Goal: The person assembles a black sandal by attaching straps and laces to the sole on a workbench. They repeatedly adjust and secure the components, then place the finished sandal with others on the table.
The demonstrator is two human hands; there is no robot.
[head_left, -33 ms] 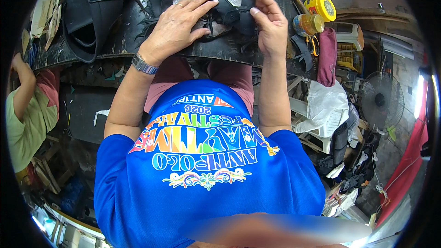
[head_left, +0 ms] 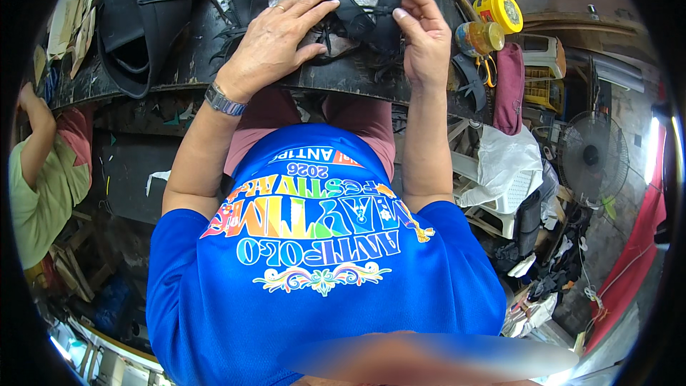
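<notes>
1. Near the front edge of the dark bench [head_left: 187, 71] lies a black piece [head_left: 350, 11] with thin straps or cords about it. Lying this close to the body, it can probably be reached by both arms without stretching.
2. The left hand [head_left: 286, 36] is palm down, its fingers straight and its thumb spread apart. The fingertips come to the black piece's left side and do not wrap round it; so flat a lay looks like steadying soft, loose material from above.
3. The right hand [head_left: 425, 36] has its fingers curled, thumb and forefinger brought to the right edge of a flat black strip [head_left: 388, 11] beside the black piece. Whether it pinches the strip or merely touches it, I cannot tell; using only the tips would suit so thin an edge and keep the palm out of the way.
4. Beyond the right hand are a hammer-like tool [head_left: 468, 6], a yellow tub [head_left: 489, 8] and a glass jar [head_left: 477, 38], seemingly kept to that side for quick reach.
5. Orange-handled scissors [head_left: 490, 71] lie beside a curved black part [head_left: 468, 82], also toward the right, perhaps for the same reason.
6. A large black padded article [head_left: 146, 7] occupies the left, presumably put there to leave the middle for handling.
</notes>
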